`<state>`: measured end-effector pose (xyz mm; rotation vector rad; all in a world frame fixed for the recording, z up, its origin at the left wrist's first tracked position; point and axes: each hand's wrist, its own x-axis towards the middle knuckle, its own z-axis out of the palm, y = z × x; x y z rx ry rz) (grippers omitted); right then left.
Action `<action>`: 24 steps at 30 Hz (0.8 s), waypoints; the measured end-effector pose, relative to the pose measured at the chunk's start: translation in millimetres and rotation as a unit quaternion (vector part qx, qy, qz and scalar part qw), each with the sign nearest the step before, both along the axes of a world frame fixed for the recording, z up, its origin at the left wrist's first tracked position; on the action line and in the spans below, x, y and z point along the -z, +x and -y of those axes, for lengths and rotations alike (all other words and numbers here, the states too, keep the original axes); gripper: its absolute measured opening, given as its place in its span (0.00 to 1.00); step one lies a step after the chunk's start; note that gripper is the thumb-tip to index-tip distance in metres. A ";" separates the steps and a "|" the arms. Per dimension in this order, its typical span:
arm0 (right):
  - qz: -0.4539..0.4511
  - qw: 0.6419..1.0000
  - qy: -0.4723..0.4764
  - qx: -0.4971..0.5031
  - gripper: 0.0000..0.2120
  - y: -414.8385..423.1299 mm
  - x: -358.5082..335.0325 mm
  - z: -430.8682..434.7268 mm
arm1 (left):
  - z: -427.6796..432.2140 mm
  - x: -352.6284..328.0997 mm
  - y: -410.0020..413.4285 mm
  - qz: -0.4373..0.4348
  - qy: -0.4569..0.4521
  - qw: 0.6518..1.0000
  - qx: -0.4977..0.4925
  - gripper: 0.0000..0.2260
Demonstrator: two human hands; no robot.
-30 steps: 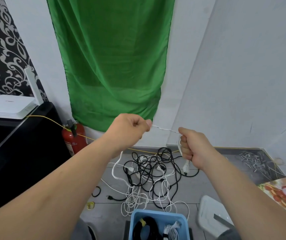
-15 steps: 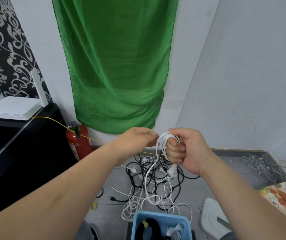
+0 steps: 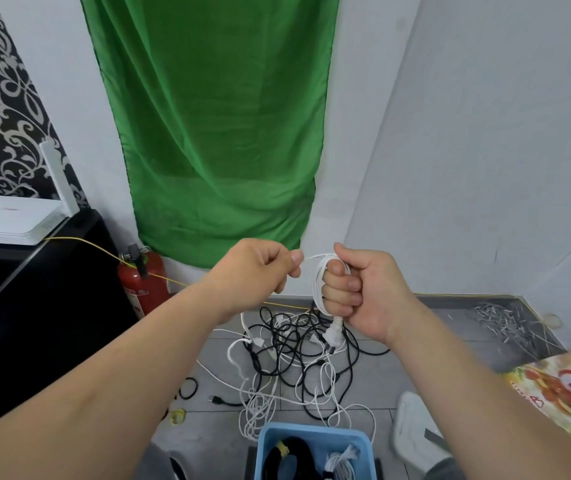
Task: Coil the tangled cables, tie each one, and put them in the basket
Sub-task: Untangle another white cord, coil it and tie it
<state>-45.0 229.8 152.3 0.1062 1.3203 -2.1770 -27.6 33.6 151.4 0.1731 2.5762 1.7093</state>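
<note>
- While the right hand [image 3: 363, 292] holds a small coil of white cable [image 3: 319, 284], its grip is curled tight round the loops, and a plug [image 3: 333, 336] hangs below the fist.
- The left hand [image 3: 260, 268] pinches the cable's free end just beside the coil.
- The tangle [image 3: 298, 355] lies on the floor [image 3: 433, 341] beneath both hands.
- The basket [image 3: 311, 433], nearest the person, holds a black coil [image 3: 294, 459] and a white bundle [image 3: 341, 465].
</note>
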 end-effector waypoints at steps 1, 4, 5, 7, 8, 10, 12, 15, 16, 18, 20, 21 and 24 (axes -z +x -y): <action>-0.003 1.000 0.005 -0.001 0.20 0.5 -0.4 0.7 | -1.9 1.3 0.8 0.006 -0.028 1.000 0.010 0.17; -0.004 0.999 -0.024 0.021 0.20 3.5 -1.7 4.6 | -10.9 8.5 4.5 0.071 -0.025 0.996 0.047 0.19; -0.004 0.998 -0.051 0.036 0.20 4.0 -3.2 5.7 | -13.9 11.2 5.6 0.082 -0.019 0.995 0.060 0.18; -0.001 0.991 -0.112 0.075 0.17 4.1 -7.2 6.8 | -15.8 18.5 6.8 0.093 -0.044 0.992 0.077 0.15; -0.002 0.986 -0.138 0.094 0.16 4.0 -9.2 6.7 | -16.0 22.4 7.7 0.100 -0.073 0.989 0.087 0.14; -0.014 0.978 -0.165 0.129 0.14 3.0 -11.1 6.7 | -17.8 32.1 10.2 0.124 -0.137 0.975 0.122 0.12; -0.035 0.973 -0.155 0.166 0.14 1.5 -11.2 7.6 | -25.2 42.9 15.6 0.147 -0.201 0.953 0.172 0.11; -0.082 0.970 -0.103 0.205 0.12 -3.5 -6.5 8.2 | -43.3 49.5 27.1 0.175 -0.262 0.917 0.244 0.07; -0.111 0.969 -0.056 0.214 0.11 -6.1 -2.9 7.0 | -48.6 47.5 29.6 0.168 -0.273 0.913 0.253 0.06; -0.193 0.949 0.107 0.226 0.08 -11.0 7.3 1.7 | -53.2 37.0 29.4 0.112 -0.273 0.925 0.238 0.05; -0.284 0.900 0.253 0.212 0.09 -12.6 15.3 -5.0 | -46.9 23.5 21.4 0.028 -0.278 0.941 0.189 0.06; -0.317 0.879 0.298 0.196 0.10 -13.2 17.5 -8.3 | -40.7 17.2 16.6 -0.001 -0.275 0.948 0.159 0.07; -0.387 0.819 0.404 0.124 0.13 -13.9 21.2 -13.3 | -18.0 5.4 6.1 -0.043 -0.260 0.960 0.091 0.06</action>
